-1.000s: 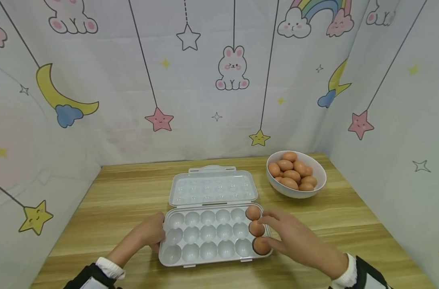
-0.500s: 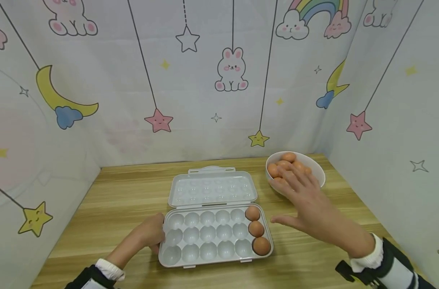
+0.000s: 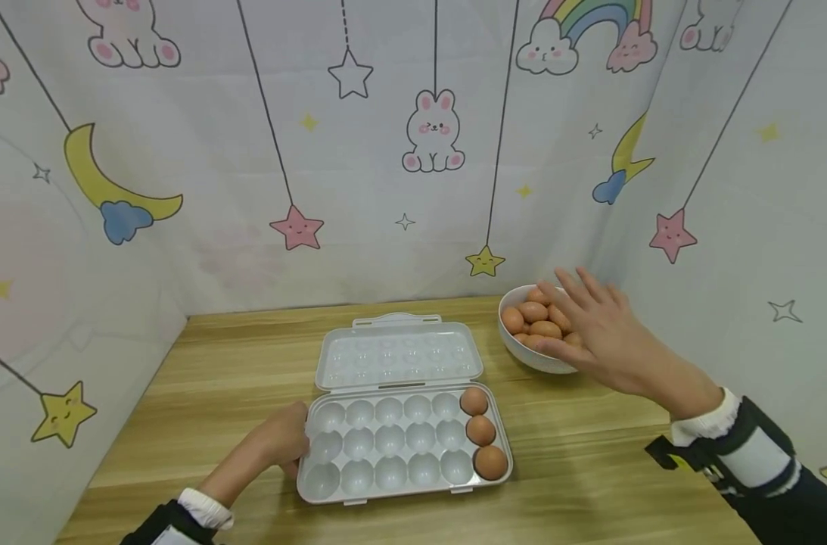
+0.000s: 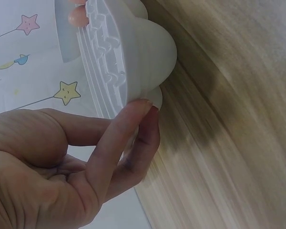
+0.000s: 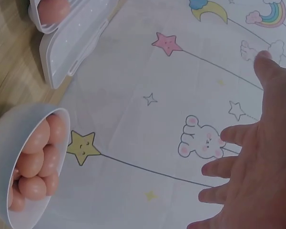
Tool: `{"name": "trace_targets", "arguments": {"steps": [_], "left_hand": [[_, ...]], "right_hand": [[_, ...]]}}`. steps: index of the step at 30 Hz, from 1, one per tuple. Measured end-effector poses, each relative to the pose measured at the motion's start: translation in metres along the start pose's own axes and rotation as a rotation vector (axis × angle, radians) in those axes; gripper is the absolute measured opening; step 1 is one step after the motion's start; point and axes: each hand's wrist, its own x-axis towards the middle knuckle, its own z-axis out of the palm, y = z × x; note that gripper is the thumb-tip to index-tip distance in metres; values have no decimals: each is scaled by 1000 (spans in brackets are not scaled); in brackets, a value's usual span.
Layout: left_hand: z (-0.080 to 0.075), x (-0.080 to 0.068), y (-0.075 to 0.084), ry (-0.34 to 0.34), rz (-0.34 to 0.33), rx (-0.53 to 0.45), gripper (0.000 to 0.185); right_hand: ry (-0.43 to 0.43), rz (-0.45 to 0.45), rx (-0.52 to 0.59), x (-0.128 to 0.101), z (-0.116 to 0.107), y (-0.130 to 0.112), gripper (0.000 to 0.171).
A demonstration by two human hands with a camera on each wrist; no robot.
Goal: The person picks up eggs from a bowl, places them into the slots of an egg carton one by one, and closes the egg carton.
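A white plastic egg carton [image 3: 374,453] lies with its lid [image 3: 399,350] folded back. Three brown eggs, the nearest one [image 3: 490,462] among them, fill its right-hand column; the other cups are bare. My left hand [image 3: 284,437] holds the carton's left end, and the left wrist view shows thumb and fingers pinching its rim [image 4: 126,62]. At the back right is a white bowl [image 3: 530,359] heaped with brown eggs [image 3: 545,329]. My right hand [image 3: 607,342], fingers spread and holding nothing, hovers over the bowl's right side, which it partly hides in the head view.
A wood-grain tabletop [image 3: 236,363] carries everything. White cloth walls [image 3: 359,265] printed with stars, moons and rabbits enclose its back and both sides. The raised carton lid stands between the carton and the back wall, left of the bowl.
My right hand has left the eggs in the carton's right column and moved up and right to the bowl, its fingers spreading. The left hand stays on the carton's end.
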Motion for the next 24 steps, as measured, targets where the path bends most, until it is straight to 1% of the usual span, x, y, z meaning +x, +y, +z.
{"name": "trace_targets", "arguments": {"steps": [3,5,9,12,18,24], "left_hand": [[0,-1,-1,4,0,-8,29],[1,-1,-1,8,7,-15,29],[1,-1,-2,16,15,-22,29],[1,-1,-2,19,14,-20,30],[0,-2,-1,27,24,-20,30],[1,-3,-1,40,34,-23,27]], "right_hand": [[-44,36,8,9,0,13,70],[-72,64,14,15,1,21,69],[-142,127,5,27,4,38,72],[-175,163,-8,37,8,51,75],[-218,220,20,51,18,71,81],[-227,236,40,59,34,87,82]]}}
